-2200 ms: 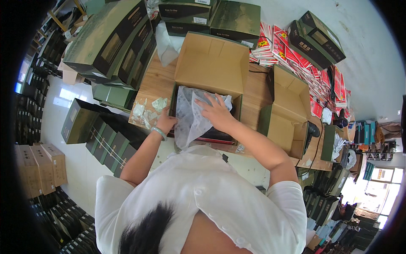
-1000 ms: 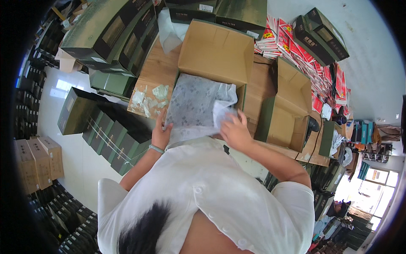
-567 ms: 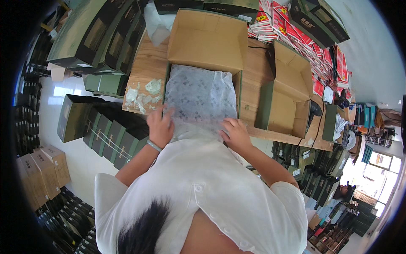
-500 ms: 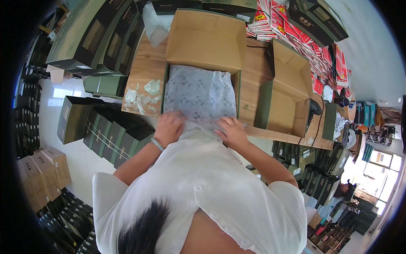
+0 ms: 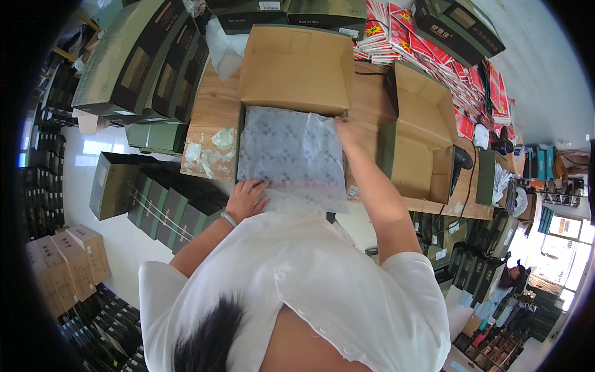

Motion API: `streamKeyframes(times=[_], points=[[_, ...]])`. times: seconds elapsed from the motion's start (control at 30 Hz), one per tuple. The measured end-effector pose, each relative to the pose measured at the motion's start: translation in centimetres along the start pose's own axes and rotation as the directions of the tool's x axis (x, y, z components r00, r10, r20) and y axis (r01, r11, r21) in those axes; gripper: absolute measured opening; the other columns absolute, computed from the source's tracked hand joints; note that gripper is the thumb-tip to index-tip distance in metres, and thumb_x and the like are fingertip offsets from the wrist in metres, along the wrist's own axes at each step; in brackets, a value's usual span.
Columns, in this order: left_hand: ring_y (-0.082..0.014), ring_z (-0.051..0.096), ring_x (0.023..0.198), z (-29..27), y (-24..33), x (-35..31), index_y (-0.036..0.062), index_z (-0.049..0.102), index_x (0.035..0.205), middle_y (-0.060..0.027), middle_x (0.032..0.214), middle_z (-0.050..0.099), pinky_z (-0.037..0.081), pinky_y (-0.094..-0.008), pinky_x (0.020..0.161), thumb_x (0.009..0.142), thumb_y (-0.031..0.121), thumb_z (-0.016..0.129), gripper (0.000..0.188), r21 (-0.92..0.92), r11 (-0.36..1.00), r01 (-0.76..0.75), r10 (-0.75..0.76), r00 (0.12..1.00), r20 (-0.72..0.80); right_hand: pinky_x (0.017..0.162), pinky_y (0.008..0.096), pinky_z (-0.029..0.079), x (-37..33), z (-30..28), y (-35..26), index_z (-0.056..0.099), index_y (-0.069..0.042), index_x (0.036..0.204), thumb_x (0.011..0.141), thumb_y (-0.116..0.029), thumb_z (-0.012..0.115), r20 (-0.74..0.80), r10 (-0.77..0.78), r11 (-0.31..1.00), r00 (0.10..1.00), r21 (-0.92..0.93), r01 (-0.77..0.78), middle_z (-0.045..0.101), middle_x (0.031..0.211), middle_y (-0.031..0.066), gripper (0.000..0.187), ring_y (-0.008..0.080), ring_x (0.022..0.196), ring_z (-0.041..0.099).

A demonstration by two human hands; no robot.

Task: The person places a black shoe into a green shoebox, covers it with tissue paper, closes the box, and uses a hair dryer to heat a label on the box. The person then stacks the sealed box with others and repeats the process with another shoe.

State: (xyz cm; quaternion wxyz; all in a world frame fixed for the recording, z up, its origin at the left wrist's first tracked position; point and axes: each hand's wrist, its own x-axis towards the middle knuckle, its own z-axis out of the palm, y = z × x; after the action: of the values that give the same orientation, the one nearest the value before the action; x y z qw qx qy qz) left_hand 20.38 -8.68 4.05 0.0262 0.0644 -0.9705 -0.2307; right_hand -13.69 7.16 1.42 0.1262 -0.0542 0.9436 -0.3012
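Note:
An open box [image 5: 296,65] lies in front of me with its brown lid tipped back. Translucent patterned tissue paper [image 5: 288,146] covers what is inside, and its near edge hangs over the box front toward my shirt. My left hand [image 5: 246,199] rests at the paper's near left corner, fingers spread and laid on it. At the far right corner of the paper is my right hand [image 5: 348,131], its fingers closed on the paper's edge beside the box wall. The contents under the paper are hidden.
Another open box [image 5: 421,155] stands to the right, a black shoe [image 5: 460,162] beside it. Red printed packets [image 5: 434,56] pile up at the back right. Dark green boxes [image 5: 139,56] are stacked at left. Paper scraps [image 5: 207,149] lie on the wooden table [image 5: 214,102].
My right hand has moved from the paper's near edge to its far right corner. The left hand stays at the near left. The near edge of the paper now lies more spread out.

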Motion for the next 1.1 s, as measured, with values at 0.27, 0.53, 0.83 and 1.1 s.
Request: streamKeyframes(times=[0.27, 0.53, 0.83, 1.1], points=[[-0.0296, 0.053, 0.109, 0.8, -0.2, -0.4, 0.0136, 0.058, 0.125, -0.0085, 0.118, 0.055, 0.041, -0.0438, 0.096, 0.086, 0.034, 0.065, 0.045, -0.001, 0.999, -0.032, 0.032, 0.999, -0.025, 0.081, 0.0441, 0.049, -2.9, -3.6, 0.7, 0.068, 0.000, 0.094, 0.090, -0.024, 0.058, -0.285, -0.074, 0.995, 0.956, 0.039, 0.089, 0.068, 0.092, 0.0220, 0.026, 0.0400, 0.093, 0.064], [-0.0298, 0.054, 0.109, 0.1, 0.1, -0.7, 0.0091, 0.057, 0.124, -0.0102, 0.117, 0.058, 0.040, -0.0448, 0.098, 0.086, 0.038, 0.064, 0.049, 0.044, 0.998, 0.047, -0.049, 0.998, 0.032, 0.092, 0.0431, 0.046, -16.1, -5.9, -0.1, 0.064, -0.009, 0.110, 0.092, -0.036, 0.059, 0.610, -0.545, 0.752, 0.575, 0.053, 0.657, 0.063, 0.108, 0.0136, 0.033, 0.0353, 0.105, 0.057], [-0.0301, 0.051, 0.119, -2.6, 0.6, 3.0, 0.0076, 0.058, 0.127, -0.0117, 0.121, 0.061, 0.034, -0.0411, 0.105, 0.090, 0.059, 0.051, 0.064, 0.167, 0.981, 0.098, -0.159, 0.901, 0.404, 0.092, 0.0454, 0.047, -15.3, -3.1, 2.6, 0.060, -0.003, 0.119, 0.092, -0.055, 0.051, 0.777, -0.331, 0.736, 0.535, -0.142, 0.662, 0.064, 0.113, 0.0184, 0.059, 0.0374, 0.107, 0.059], [-0.0332, 0.057, 0.111, -3.4, -0.4, 3.3, 0.0061, 0.062, 0.120, -0.0131, 0.118, 0.063, 0.044, -0.0423, 0.096, 0.083, 0.068, 0.054, 0.072, 0.109, 0.987, 0.121, -0.160, 0.856, 0.491, 0.088, 0.0462, 0.049, -15.4, -6.7, 0.8, 0.065, 0.000, 0.110, 0.093, -0.059, 0.047, 0.794, -0.233, 0.854, 0.562, -0.110, 0.509, 0.064, 0.113, 0.0219, 0.064, 0.0386, 0.106, 0.060]])
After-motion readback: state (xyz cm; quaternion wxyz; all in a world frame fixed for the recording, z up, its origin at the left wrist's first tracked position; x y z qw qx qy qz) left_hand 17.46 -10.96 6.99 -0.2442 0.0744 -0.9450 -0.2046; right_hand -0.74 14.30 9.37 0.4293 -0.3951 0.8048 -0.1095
